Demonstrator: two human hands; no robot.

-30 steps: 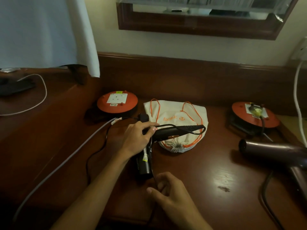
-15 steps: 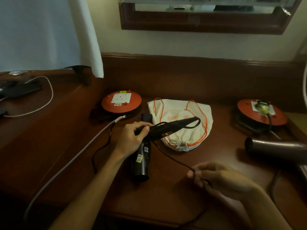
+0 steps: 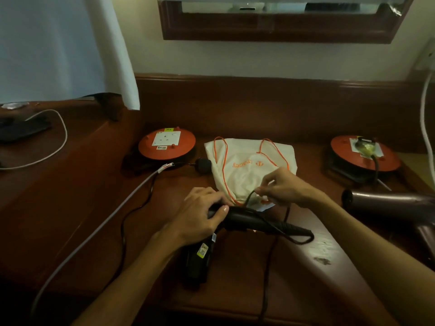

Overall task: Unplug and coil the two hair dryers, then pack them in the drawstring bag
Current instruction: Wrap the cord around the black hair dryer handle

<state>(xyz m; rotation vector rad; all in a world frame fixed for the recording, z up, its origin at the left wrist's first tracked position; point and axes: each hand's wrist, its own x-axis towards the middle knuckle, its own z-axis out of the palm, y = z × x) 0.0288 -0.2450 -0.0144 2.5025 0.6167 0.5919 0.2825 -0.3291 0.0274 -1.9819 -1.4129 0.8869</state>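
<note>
A black hair dryer (image 3: pixel 247 218) lies on the wooden desk with its barrel toward me and its handle pointing right. My left hand (image 3: pixel 200 216) grips it where handle meets barrel. My right hand (image 3: pixel 281 187) pinches its black cord (image 3: pixel 267 267) just above the handle, over the white drawstring bag (image 3: pixel 244 168) with orange strings. The cord's black plug (image 3: pixel 203 164) lies loose beside the left orange reel (image 3: pixel 167 144). A second, purple-grey hair dryer (image 3: pixel 390 201) lies at the right, its plug (image 3: pixel 363 147) in the right orange reel (image 3: pixel 364 152).
A grey cable (image 3: pixel 101 222) runs diagonally across the left of the desk. A white cable (image 3: pixel 424 118) hangs from a wall socket at the far right. A white cloth (image 3: pixel 61 48) hangs at the upper left, and a dark device with a white cord (image 3: pixel 58 147) lies on the side surface.
My right hand has lifted the cord from the desk front up and back over the bag. The black dryer's handle has dropped lower and nearer to me.
</note>
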